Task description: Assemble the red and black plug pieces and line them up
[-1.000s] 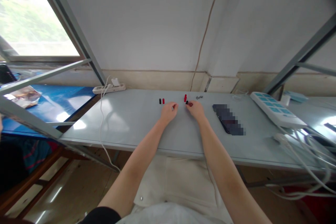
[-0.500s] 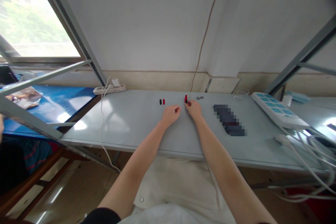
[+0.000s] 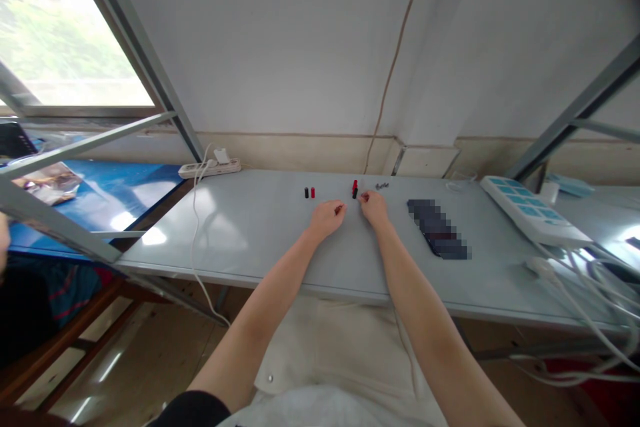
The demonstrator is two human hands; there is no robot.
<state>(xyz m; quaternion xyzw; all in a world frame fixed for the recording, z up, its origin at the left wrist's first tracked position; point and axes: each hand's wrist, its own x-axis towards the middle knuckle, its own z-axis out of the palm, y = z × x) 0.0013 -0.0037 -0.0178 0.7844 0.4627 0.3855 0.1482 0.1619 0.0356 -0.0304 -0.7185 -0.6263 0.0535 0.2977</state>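
My left hand (image 3: 328,217) rests low over the grey table, its fingers curled into a pinch; whatever they may hold is hidden. My right hand (image 3: 374,208) is just right of an upright small black cylinder (image 3: 355,193), its bent fingers a little apart with nothing visible in them. Close behind that black piece stands a small red cylinder (image 3: 355,183), partly covered by it. To the left, beyond my left hand, a second black cylinder (image 3: 307,193) and another red cylinder (image 3: 313,192) stand side by side. Several small metal pieces (image 3: 382,185), perhaps screws, lie behind my right hand.
A dark, pixelated flat object (image 3: 437,230) lies right of my right forearm. Farther right are a large white power strip (image 3: 535,210) with blue squares and tangled white cables (image 3: 580,293). Another power strip (image 3: 210,168) sits at the back left, its cord crossing the table.
My right hand has set the black cylinder down in front of the red one, let go and drawn back slightly right. My left hand has shifted a little right and nearer me.
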